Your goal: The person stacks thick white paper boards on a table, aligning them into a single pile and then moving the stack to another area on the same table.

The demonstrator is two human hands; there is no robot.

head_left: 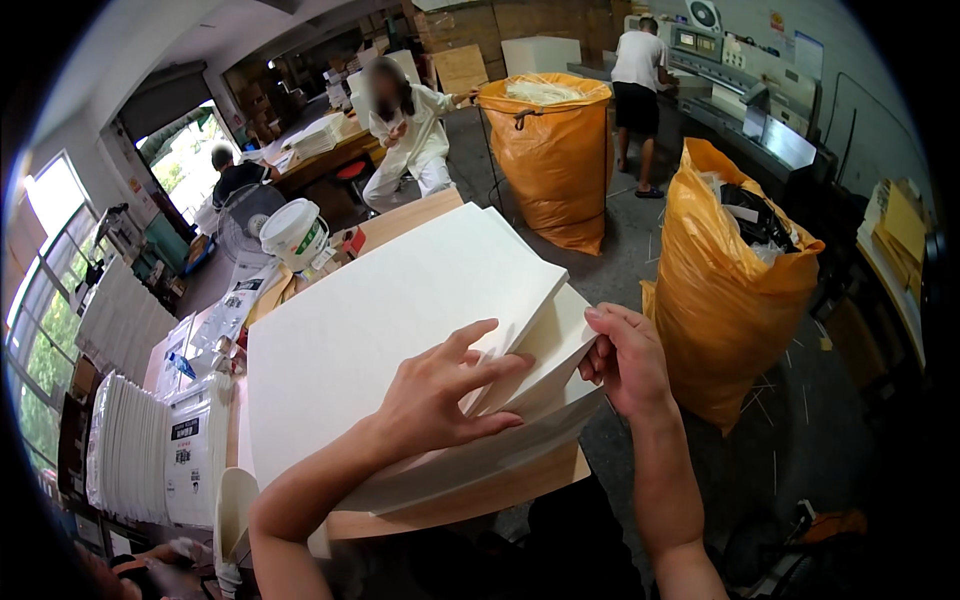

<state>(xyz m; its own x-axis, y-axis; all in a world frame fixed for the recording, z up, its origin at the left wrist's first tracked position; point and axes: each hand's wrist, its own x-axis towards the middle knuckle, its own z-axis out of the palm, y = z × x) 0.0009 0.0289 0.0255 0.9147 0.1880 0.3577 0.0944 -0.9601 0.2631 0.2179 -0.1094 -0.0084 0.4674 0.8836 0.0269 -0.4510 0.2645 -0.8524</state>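
A thick stack of large white paper sheets (400, 290) lies on a wooden table in front of me. Its upper sheets are raised and bent at the right corner, leaving gaps between layers. My left hand (445, 390) rests at the near right edge with fingers spread; some fingertips reach in among the raised sheets. At the corner, my right hand (632, 360) pinches the edge of the sheets between thumb and fingers. How many sheets it holds cannot be made out.
Left of the stack are a white bucket (294, 234), a fan (250, 215) and wrapped paper bundles (195, 450). Orange sacks (735, 290) stand on the floor to the right and beyond the table. A seated person (405, 130) and a standing person (638, 85) are farther back, near a machine (740, 60).
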